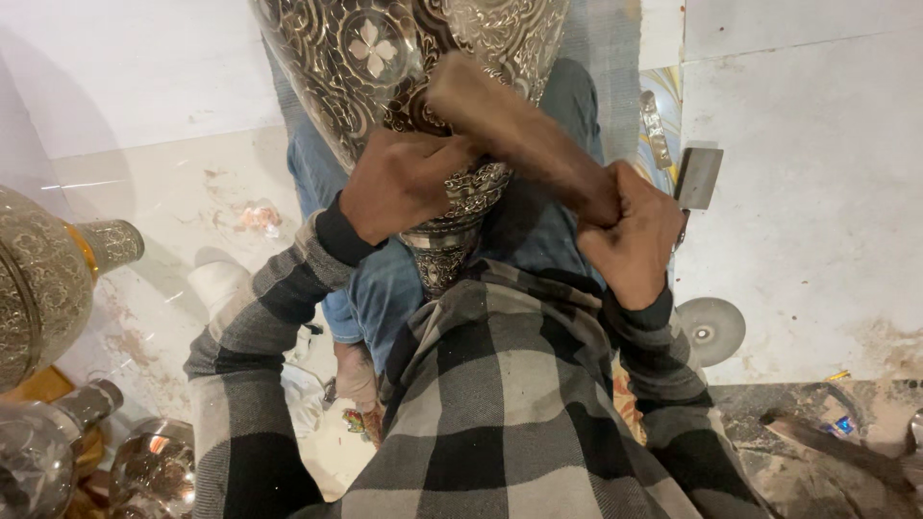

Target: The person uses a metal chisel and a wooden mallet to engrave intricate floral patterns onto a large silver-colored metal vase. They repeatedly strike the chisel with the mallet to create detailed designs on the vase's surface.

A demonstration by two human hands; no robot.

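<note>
A large engraved silver metal vase (385, 58) lies across my lap, its narrow neck (444, 250) pointing toward my body. My left hand (399, 183) presses on the vase's lower body near the neck, its fingers curled over the metal. My right hand (635, 231) is shut on the handle of a wooden mallet (519, 135). The mallet's blurred head is over the vase, close to my left hand. Whether a small tool sits under my left hand is hidden.
Another engraved brass vase (38, 279) lies at the left edge, with shiny metal vessels (154, 466) below it. A flat metal blade (697, 178) and a round grey disc (711, 332) rest on the pale floor at right. Dark tools (836, 442) lie at the bottom right.
</note>
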